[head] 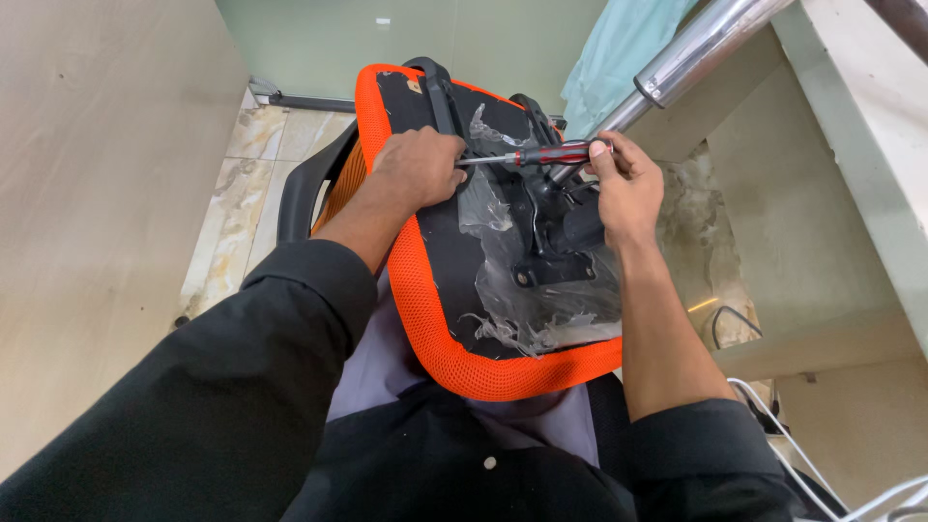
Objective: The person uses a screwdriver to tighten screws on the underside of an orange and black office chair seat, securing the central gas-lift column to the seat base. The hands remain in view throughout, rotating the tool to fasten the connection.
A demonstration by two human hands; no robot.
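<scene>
**Screwdriver at work on the upturned chair seat**

Closest to us, 2 black sleeves [242, 387] fill the bottom of the view, with a grey shirt front showing between them. Resting against the person's lap is the chair seat [454, 358], turned underside up: orange mesh round the rim, a black panel in the middle, torn clear plastic wrap [527, 314] clinging to it.

Up on that panel, the left hand [420, 169] lies knuckles up, fingers curled down around the metal shaft of the screwdriver [527, 155], near its tip. Whether the tip sits in a screw is hidden under the hand. The screwdriver lies almost level across the upper part of the seat, its red and black handle pointing right.

Over there the right hand [626, 188] has it: fingers closed on the end of the handle, thumb pressed on top. Just below that hand sits the black mounting plate [556, 256], fixed to the seat's underside, and from it the shiny chrome column [691, 53] rises to the top right corner.

Around the edges: a black armrest [300, 193] curves off the seat's left side, marbled floor tiles [232, 213] show beyond it, pale green cloth [619, 48] hangs at the top, and white cables [822, 474] trail at bottom right.
</scene>
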